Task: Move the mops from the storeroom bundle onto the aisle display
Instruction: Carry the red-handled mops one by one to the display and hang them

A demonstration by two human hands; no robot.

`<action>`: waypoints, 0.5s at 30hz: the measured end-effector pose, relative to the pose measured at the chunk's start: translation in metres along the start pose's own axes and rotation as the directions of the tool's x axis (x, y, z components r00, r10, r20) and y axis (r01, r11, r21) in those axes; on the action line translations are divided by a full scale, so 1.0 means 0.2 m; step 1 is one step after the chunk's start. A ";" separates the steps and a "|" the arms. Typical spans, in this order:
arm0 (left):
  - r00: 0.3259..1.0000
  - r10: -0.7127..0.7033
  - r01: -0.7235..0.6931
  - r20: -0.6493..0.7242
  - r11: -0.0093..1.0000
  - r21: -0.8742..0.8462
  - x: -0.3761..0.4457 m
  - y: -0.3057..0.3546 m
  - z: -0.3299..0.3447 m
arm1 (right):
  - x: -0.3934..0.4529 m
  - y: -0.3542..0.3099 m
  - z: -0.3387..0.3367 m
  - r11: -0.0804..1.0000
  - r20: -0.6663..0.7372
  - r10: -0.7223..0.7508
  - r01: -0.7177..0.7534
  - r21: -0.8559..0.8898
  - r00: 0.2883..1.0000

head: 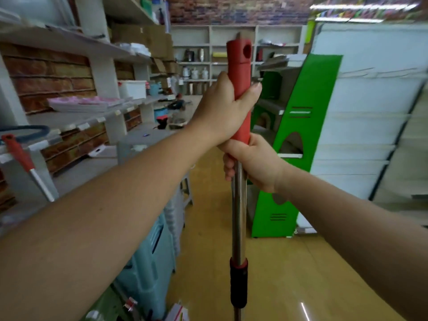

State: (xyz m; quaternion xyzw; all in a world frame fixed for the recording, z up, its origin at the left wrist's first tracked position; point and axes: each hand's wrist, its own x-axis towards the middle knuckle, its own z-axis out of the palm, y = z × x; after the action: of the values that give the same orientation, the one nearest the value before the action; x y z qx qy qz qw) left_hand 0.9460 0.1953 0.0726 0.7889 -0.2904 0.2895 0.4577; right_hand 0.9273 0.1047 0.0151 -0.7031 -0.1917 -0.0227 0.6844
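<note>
Mop with a long steel pole and red plastic handle sleeve (239,93) stood upright in the middle of the aisle, held in both hands. The left hand (223,107) wrapped the red sleeve, fingers curled round the far side and thumb tip showing at the right edge. Directly beneath it and touching it, the right hand (251,162) clenched the pole where the sleeve ended and bare metal began. Above the upper grip, the sleeve's top stuck out with a round hanging hole through it. Below the lower grip, the shiny pole ran down to a red and black twist collar (238,282) and out of view; the mop head could not be seen.

Left of the grips, a second red-handled steel mop pole (22,158) leaned tilted against the white wall shelving (76,119). Right of the grips stood a green cardboard display stand (298,140), well apart from the pole. Under both arms lay the glossy yellow floor (289,274), with pale blue plastic stools (148,262) stacked low on the left.
</note>
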 end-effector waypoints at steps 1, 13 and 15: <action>1.000 0.003 -0.002 0.020 1.000 -0.028 0.01 0.03 0.05 | -0.02 0.00 -0.05 1.000 -0.035 -0.005 0.004 -0.016 0.999; 0.969 0.122 -0.057 0.213 0.956 -0.286 0.26 0.55 0.81 | -0.33 -0.17 -0.89 0.993 -0.375 -0.080 0.041 -0.109 0.924; 0.961 0.154 -0.063 0.230 0.932 -0.358 0.27 0.61 0.94 | -0.39 -0.18 -1.00 0.990 -0.426 -0.100 0.045 -0.137 0.899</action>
State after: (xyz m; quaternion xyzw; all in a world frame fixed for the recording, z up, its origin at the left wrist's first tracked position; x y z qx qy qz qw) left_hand 0.9297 -0.0330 0.1026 0.7089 -0.4366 0.1551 0.5318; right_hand 0.8903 -0.1092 0.0383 -0.7141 -0.0596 -0.2151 0.6635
